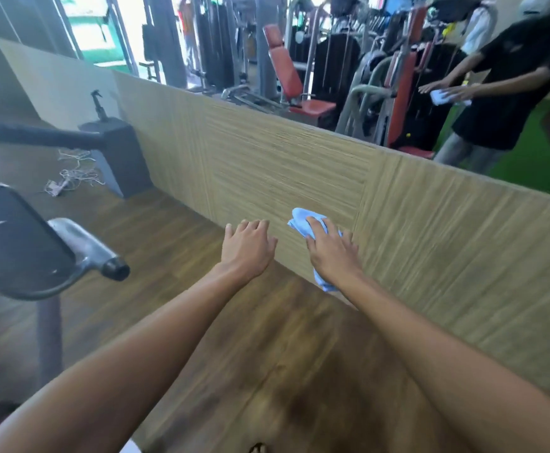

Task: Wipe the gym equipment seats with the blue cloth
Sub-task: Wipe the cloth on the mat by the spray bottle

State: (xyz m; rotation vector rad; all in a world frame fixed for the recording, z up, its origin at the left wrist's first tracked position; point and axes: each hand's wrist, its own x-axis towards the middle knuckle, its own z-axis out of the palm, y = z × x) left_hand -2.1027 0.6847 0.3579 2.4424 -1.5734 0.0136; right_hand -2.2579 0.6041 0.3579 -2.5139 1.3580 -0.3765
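My right hand (331, 248) holds the blue cloth (303, 222), which sticks out past my fingers and hangs below my wrist. My left hand (249, 245) is stretched out beside it, fingers apart and holding nothing. Both hands hover in front of a low tan wall panel (300, 168). A black padded seat (12, 240) on a metal post stands at the left, well apart from both hands. A grey handle bar (87, 246) pokes out from beside the seat.
A mirror (332, 60) above the panel reflects red-padded gym machines (283, 70) and a person in black holding a cloth. A dark box with a spray bottle (98, 104) stands at the far left by a tangle of white cord (71, 178). The floor is brown wood.
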